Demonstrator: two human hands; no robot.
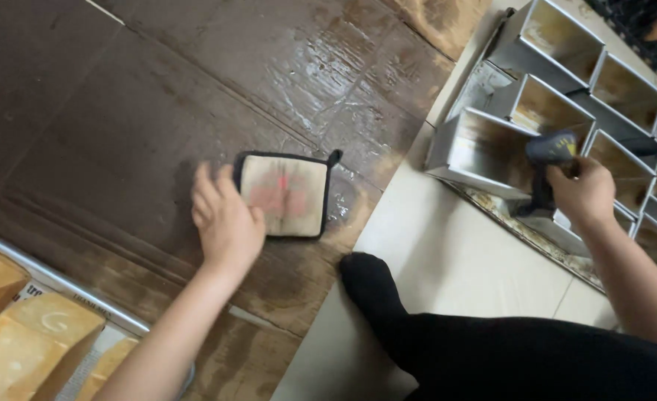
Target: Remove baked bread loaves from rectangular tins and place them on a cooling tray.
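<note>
— What's closest to us?

— A black-clad leg [447,349], foot on the pale floor [447,260]. Left of the pad, at the near corner, golden loaves [38,334] lie on paper inside a metal rim [61,282].

— And the pad itself?

— The pad [284,194], beige with dark trim, lies flat on greasy brown cardboard [120,111]. The left hand [226,223] rests at the pad's left edge, fingers loosely apart and spread over the cardboard, touching the trim but not gripping it, as far as I can tell.

— The other hand?

— Well right of the pad, the right hand [584,191] has its fingers clamped round a dark handle [547,174], some tool whose working end I can't make out. It sits against a metal tin [477,148].

— How much looks done?

— My guess: the loaves are already out and cooling. Beyond the pad, to the right, the tins [610,82] in their strapped rows stand empty, walls streaked brown with residue. So the emptying seems finished; the tins look uncleaned, and the pad lies unused for now.
</note>
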